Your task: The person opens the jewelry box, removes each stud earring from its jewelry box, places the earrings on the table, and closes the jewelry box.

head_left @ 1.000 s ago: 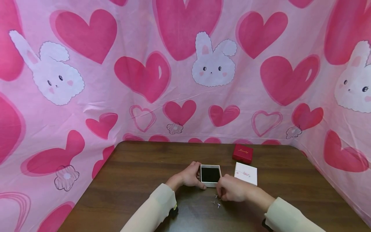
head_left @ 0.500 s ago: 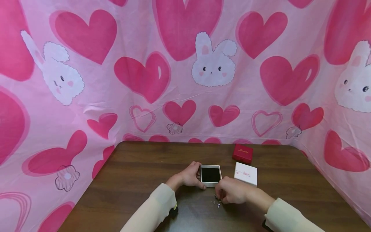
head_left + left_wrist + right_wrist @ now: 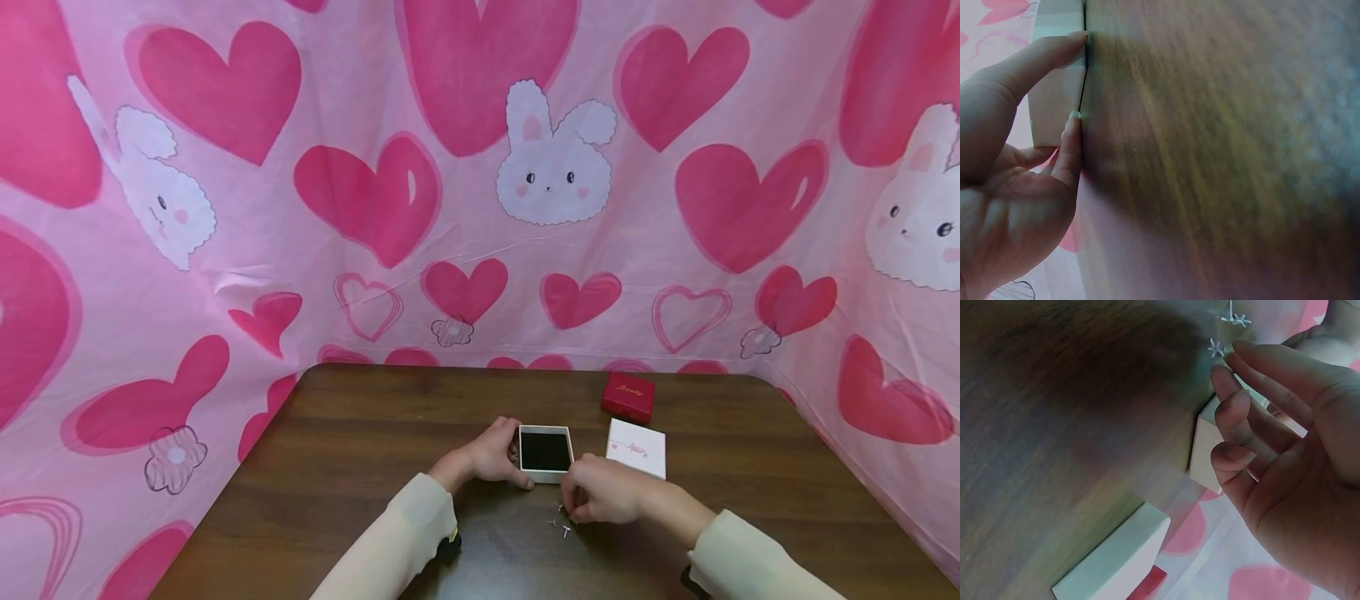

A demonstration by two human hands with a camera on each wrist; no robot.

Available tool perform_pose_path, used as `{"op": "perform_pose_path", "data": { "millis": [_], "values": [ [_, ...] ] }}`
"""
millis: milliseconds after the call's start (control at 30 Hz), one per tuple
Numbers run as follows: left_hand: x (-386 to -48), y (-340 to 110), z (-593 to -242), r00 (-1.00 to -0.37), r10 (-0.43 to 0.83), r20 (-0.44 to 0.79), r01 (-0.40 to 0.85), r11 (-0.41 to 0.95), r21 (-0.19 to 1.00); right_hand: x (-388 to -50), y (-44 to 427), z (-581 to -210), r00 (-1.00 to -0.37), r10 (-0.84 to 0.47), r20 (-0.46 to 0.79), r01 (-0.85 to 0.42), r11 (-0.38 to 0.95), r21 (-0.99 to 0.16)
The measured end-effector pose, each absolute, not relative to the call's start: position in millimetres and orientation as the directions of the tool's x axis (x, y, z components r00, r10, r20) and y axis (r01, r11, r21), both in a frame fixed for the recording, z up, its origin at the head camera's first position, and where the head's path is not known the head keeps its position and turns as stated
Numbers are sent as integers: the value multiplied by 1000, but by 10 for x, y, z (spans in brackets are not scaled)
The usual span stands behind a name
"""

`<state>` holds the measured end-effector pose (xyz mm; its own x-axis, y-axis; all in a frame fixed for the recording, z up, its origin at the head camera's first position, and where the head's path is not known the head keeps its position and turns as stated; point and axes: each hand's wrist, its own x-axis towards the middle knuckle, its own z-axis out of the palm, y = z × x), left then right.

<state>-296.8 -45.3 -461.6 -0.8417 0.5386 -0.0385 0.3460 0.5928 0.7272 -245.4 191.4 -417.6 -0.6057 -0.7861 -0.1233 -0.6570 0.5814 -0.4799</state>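
My left hand (image 3: pixel 497 454) grips the left side of an open white jewelry box (image 3: pixel 546 477) with a black lining (image 3: pixel 545 452). In the left wrist view, thumb and fingers lie against the walls of the box (image 3: pixel 1055 106). Just right of the box's near corner, my right hand (image 3: pixel 603 490) is lowered to the table with curled fingers. Its thumb and index finger pinch a small silver star-shaped stud earring (image 3: pixel 1214 348) at their tips. More silver earrings (image 3: pixel 566 531) lie on the table beside those fingers, and a starfish-like one (image 3: pixel 1241 320) shows in the right wrist view.
A white lid (image 3: pixel 636 448) with pink print lies right of the box, beyond the right hand. Behind it sits a red jewelry box (image 3: pixel 628 397). The brown wooden table (image 3: pixel 375 408) is backed by a pink heart-and-rabbit cloth (image 3: pixel 480 208).
The right hand dips slightly toward the table among the earrings, then lifts back a little. The left hand and the box stay put.
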Motion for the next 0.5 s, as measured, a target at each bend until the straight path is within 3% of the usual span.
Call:
{"op": "perform_pose_path", "data": {
  "millis": [233, 500],
  "values": [
    [-2967, -455, -4609, -843, 536, -51, 337, 599, 727, -2492, 1955, -4080, -616, -783, -88, -653, 570, -499],
    [-2972, -455, -4624, -846, 531, -55, 333, 606, 723, -2564, 2019, -4006, -671, -737, -83, -612, 614, -499]
  ]
}}
